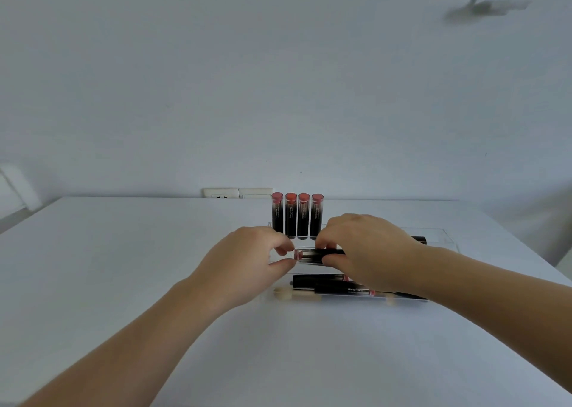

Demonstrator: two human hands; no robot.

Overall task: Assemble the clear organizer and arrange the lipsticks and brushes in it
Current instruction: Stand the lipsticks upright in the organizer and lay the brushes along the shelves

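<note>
White table [123,267], clear organizer [445,236] on it, loose lipsticks [340,289] and brush [283,292] beside.

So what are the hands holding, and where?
Both hold one lying lipstick. The left hand pinches its pink-tipped end; the right hand grips its black middle.

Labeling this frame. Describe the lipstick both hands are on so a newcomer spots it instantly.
On the white table, find the four lipsticks standing upright at the back. Just in front lies one lipstick on its side, gripped between the left hand and right hand; it alone is held.
</note>
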